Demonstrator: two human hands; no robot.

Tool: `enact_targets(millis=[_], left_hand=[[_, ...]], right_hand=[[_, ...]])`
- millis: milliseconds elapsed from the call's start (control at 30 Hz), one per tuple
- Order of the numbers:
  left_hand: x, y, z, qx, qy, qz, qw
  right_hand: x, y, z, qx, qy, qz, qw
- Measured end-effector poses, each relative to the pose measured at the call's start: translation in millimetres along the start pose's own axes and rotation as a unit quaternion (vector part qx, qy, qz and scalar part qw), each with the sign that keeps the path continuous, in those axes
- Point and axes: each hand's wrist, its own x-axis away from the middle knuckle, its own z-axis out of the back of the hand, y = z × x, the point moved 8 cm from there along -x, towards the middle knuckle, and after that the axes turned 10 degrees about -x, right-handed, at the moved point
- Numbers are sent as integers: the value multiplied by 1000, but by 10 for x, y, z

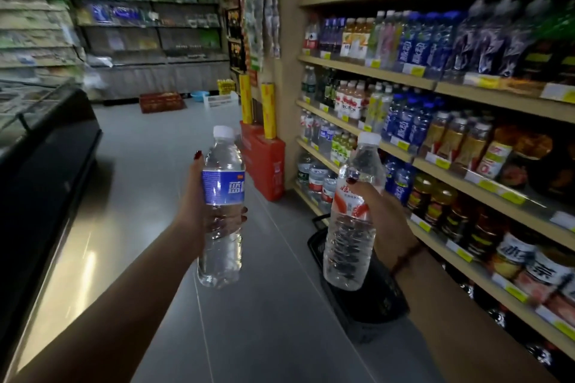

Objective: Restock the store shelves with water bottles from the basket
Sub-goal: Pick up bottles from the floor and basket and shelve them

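Observation:
My left hand (199, 205) grips a clear water bottle with a blue label (221, 255) upright in the middle of the aisle. My right hand (378, 205) grips a second clear water bottle with a red and white label (350, 246), also upright, closer to the shelves. Both bottles have white caps. A black basket (373, 298) stands on the floor below my right hand, against the foot of the shelf unit (367, 71). The shelves on the right are packed with drink bottles; water bottles (314, 177) stand on the lowest far shelf.
A dark freezer cabinet (46, 165) runs along the left side of the aisle. Red crates (264, 162) with yellow rolls stand at the shelf end ahead. A brown crate (160, 102) and a white rack (219, 99) sit on the grey floor far down the aisle.

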Motion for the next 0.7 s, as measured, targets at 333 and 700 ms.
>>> enact_targets(millis=[333,700], left_hand=[[-1642,171,69,38,-9,13,999],[-3650,230,812,-11,13,48,999]], right_hand=[[-1856,79,-200,43,9,2,999],[-3763,771,-770,52,30,-17,998]])
